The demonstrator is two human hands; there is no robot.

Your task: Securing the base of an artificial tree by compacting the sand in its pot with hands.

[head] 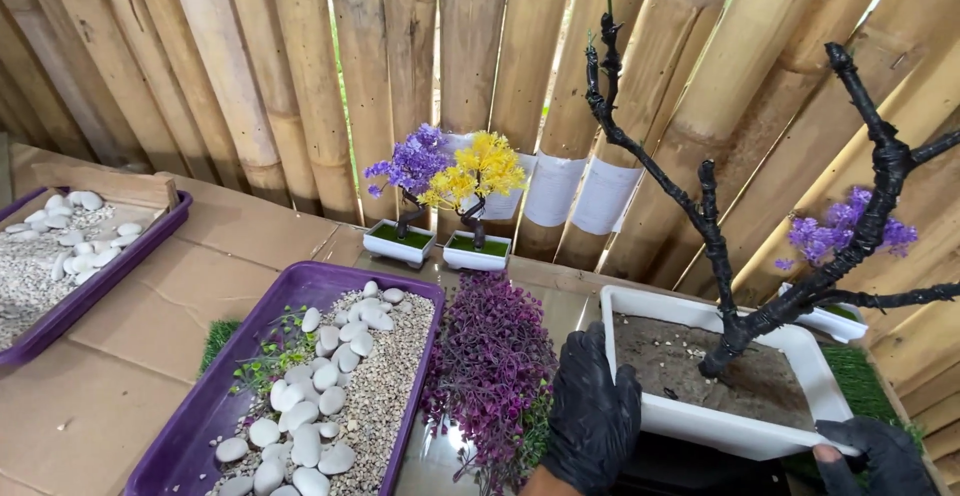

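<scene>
Hands gloved in black, both gripping the white planter (700, 426) at the table's near right edge. My left hand (592, 411) is clamping its near left corner, fingers curled over the rim. My right hand (868, 456) is pinching the near right corner, fingers closed on the rim. A bare black tree (740, 206) is standing in the planter's soil. Purple foliage (490, 366) is lying just left of the planter, touching the purple tray (190, 436) of pebbles.
</scene>
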